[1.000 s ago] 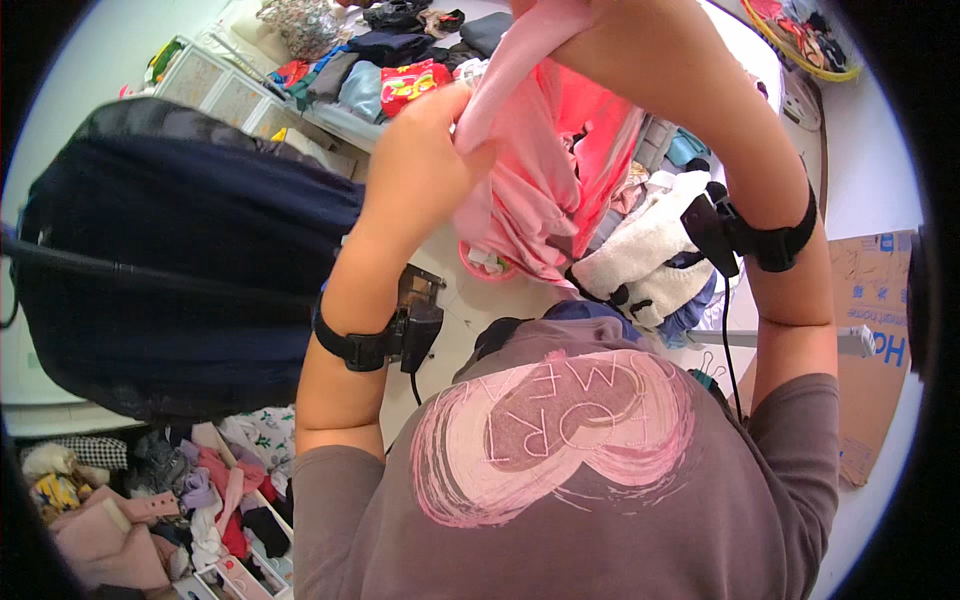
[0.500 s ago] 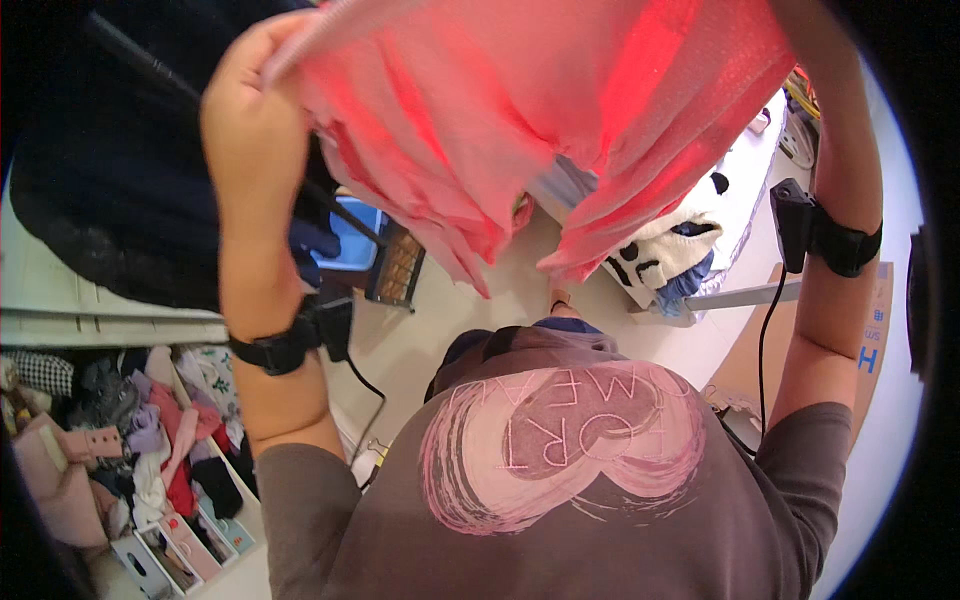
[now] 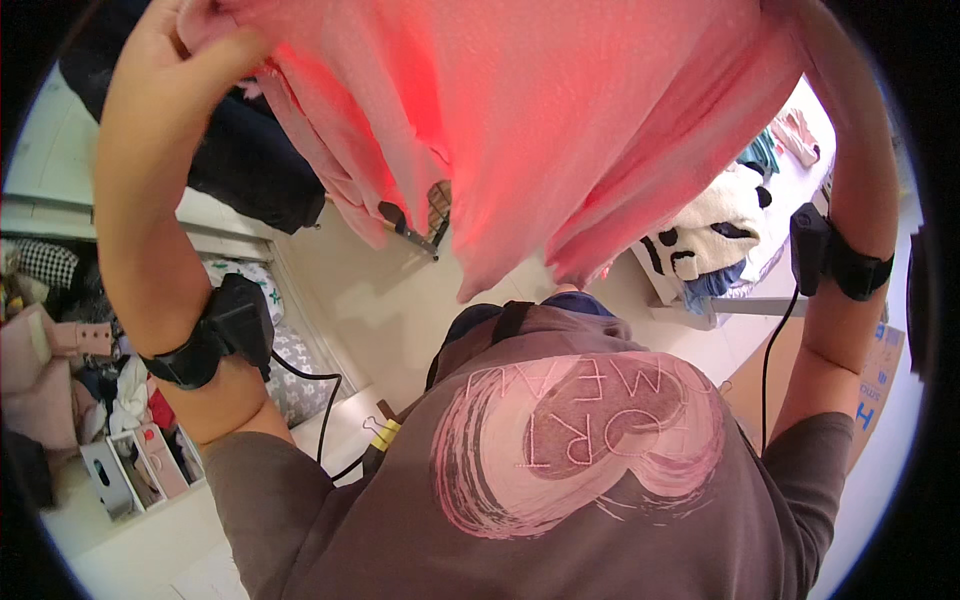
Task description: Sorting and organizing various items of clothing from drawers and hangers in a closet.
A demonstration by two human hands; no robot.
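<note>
A large pink garment [image 3: 560,130] hangs spread out in front of me, its lower edge falling in several loose points near my waist; its upper part runs out past the top of the picture. My left hand [image 3: 205,45] is closed on its left side, thumb lying over the bunched cloth. On the other side, the garment's edge is drawn up to my right hand [image 3: 795,12] at the top edge; that hand holds it up, though its fingers are out of sight. Black straps with small boxes sit on both my forearms.
A white panda-faced plush cloth [image 3: 715,225] lies on a bed [image 3: 800,190] at the right, near a cardboard box [image 3: 870,400]. Dark clothing [image 3: 250,160] hangs at the left. Below it are piled clothes [image 3: 130,395] and small drawer boxes [image 3: 150,460].
My left hand has moved outward to the left and up, stretching the pink garment wider. The view has shifted, and the blue bin is now hidden behind the cloth.
</note>
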